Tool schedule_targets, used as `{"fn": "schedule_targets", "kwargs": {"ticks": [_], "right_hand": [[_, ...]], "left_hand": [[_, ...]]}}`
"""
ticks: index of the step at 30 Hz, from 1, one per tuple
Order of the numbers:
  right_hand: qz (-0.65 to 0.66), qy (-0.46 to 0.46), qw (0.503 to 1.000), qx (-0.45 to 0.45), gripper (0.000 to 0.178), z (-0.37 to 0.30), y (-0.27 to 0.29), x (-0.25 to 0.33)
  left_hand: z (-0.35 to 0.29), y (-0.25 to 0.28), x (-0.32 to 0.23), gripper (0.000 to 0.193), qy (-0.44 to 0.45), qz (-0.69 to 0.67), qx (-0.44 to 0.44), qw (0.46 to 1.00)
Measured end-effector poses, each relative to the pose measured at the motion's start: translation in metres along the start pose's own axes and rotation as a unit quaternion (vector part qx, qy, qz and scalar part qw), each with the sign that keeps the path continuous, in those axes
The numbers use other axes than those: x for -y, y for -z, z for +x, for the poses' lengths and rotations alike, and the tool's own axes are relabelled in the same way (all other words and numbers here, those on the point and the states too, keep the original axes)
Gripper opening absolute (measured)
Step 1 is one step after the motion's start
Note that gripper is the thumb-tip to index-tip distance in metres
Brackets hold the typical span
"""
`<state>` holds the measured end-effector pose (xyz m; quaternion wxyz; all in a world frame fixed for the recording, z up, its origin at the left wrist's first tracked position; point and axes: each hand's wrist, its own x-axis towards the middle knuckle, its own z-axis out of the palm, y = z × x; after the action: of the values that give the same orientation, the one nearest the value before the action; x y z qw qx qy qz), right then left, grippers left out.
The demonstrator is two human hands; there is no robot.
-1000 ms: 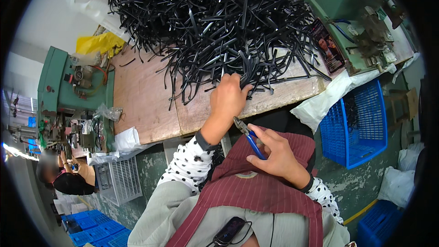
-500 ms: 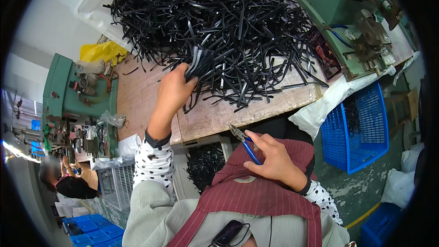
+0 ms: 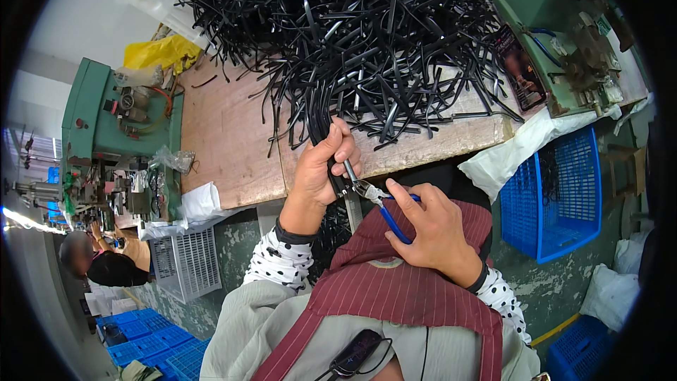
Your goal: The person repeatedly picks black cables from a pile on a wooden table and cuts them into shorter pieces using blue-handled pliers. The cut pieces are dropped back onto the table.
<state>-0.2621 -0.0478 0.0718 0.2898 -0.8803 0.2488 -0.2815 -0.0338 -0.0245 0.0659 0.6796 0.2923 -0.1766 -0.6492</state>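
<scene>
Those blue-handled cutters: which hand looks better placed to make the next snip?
Right. The right hand already grips the blue-handled cutters, whose tip meets the bundle of thin black plastic strips that the left hand clasps.

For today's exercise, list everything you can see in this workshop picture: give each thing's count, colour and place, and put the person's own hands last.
Plastic strips: a large heap, black, on the bench top.
Bench: one, brown wood, centre.
Machines: two, green, one at left, one at upper right.
Bag: one, yellow, behind the left machine.
Basket: one, blue, right of the bench.
Crate: one, grey, under the bench at left.
Apron: one, dark red, striped, on the person.
Pliers: one, blue handles, in the right hand.
Left hand: grip shut on a bundle of strips.
Right hand: grip shut on the pliers.
</scene>
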Motion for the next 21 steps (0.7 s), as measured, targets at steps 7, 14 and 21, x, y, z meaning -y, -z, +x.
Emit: {"fn": "schedule_targets", "kwargs": {"ticks": [7,14,21], "right_hand": [[-0.021,0.015,1.000,0.008,0.077,0.001,0.002,0.003],[0.014,0.019,0.999,0.032,0.073,0.001,0.002,0.002],[0.066,-0.028,0.997,0.024,0.075,-0.003,-0.005,-0.004]], "left_hand": [[-0.001,0.011,-0.004,0.020,0.009,0.005,0.053,0.999],[-0.003,0.012,-0.001,0.020,-0.016,-0.024,0.076,0.997],[-0.019,-0.011,0.018,0.021,-0.303,0.153,-0.055,0.939]]}}
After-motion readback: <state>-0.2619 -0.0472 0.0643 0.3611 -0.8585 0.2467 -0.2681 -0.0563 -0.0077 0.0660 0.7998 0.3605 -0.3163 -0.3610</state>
